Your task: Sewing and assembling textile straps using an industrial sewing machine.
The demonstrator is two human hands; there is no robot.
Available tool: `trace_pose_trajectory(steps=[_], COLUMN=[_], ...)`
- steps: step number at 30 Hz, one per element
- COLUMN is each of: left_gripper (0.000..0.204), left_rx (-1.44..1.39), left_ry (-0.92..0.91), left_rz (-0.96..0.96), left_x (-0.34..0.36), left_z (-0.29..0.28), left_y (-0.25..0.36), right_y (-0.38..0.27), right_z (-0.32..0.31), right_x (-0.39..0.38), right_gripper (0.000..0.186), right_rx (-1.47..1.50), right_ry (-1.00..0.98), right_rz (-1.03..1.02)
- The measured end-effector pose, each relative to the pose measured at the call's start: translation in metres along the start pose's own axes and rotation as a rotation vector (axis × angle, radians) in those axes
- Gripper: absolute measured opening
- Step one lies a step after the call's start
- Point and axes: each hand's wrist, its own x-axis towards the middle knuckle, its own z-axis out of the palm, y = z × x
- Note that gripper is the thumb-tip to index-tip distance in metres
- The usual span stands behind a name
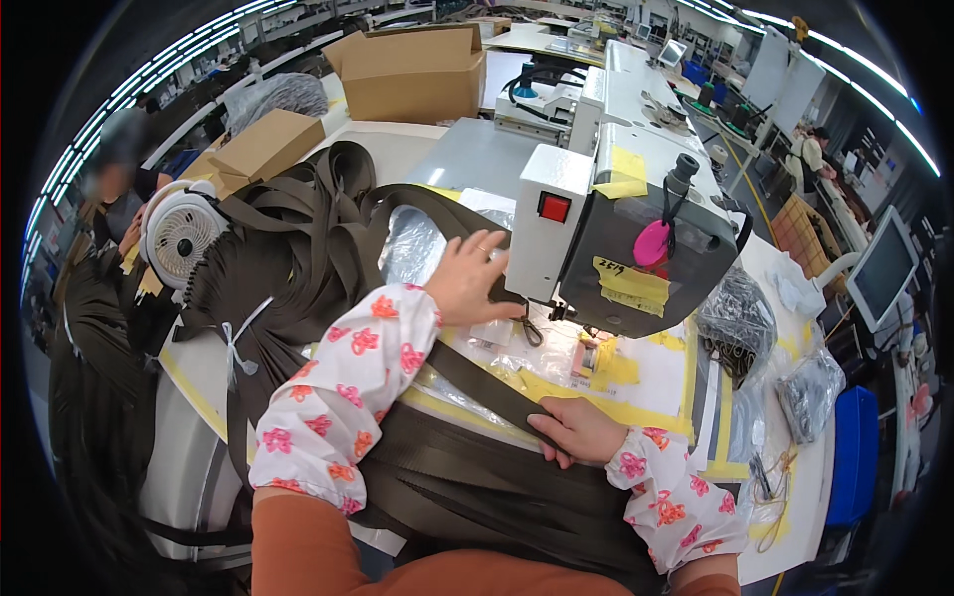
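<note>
My left hand [465,281] is raised beside the white head of an industrial sewing machine [537,223], its fingers spread. Just past its thumb, a small dark metal loop [534,333] shows under the machine. My right hand [579,429] pinches a dark olive webbing strap [487,385], thumb on top. The strap slants up to the left from it and passes beneath my left wrist. A large bundle of the same webbing [447,462] lies across the table front and my lap. Another looped heap of webbing [288,233] is piled left of my left arm.
A white fan [186,236] stands at the left, near open cardboard boxes [412,84]. Plastic bags of dark parts [737,316] lie to the right, with a blue bin [852,457] by the table edge. A person [119,189] is at the far left.
</note>
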Motion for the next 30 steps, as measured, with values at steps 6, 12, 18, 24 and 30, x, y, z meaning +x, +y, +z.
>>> trace_pose_trajectory(steps=[6, 12, 18, 24, 30], left_gripper=[0.055, 0.027, 0.019, 0.034, 0.031], left_rx=[-0.019, -0.256, -0.043, -0.518, -0.742], left_ry=[-0.104, 0.072, 0.183, -0.127, -0.325], left_rz=[0.075, 0.036, 0.109, 0.185, 0.087], left_x=[0.028, 0.026, 0.020, -0.026, -0.015], left_z=[0.042, 0.054, 0.016, -0.029, 0.007], left_y=[-0.018, -0.074, -0.016, 0.090, 0.123], right_y=[0.005, 0.020, 0.021, 0.026, 0.039], right_z=[0.000, 0.006, 0.004, 0.009, -0.041], right_x=[-0.005, -0.001, -0.005, 0.000, -0.035], right_gripper=[0.025, 0.024, 0.022, 0.021, 0.013], right_rx=[0.094, 0.238, 0.310, 0.291, -0.018], right_ry=[0.081, 0.241, 0.246, 0.289, 0.594], right_rz=[-0.015, -0.143, -0.175, -0.169, -0.379])
